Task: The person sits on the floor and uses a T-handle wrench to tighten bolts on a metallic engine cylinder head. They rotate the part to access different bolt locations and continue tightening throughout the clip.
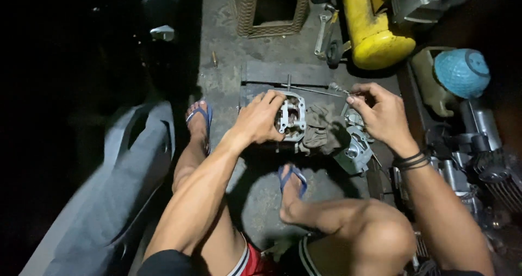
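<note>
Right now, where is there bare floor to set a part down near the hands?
Bare concrete floor lies between the wicker stool and the left foot. It is crowded around the right hand: rag, engine parts, yellow tank. The left hand rests on the cylinder head.

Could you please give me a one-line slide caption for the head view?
Left hand steadies a metal engine part on the concrete floor; right hand pinches a small tool beside a rag.

Stained grey concrete floor (228, 75). On it: flat dark metal plate (272, 72) carrying a silver aluminium cylinder head (292, 118), a crumpled grey-brown rag (321, 129) and a second grey engine casting (354, 151). Yellow steel air tank (375, 31), woven wicker frame (272, 28), chrome wrench (322, 34) beyond.
</note>
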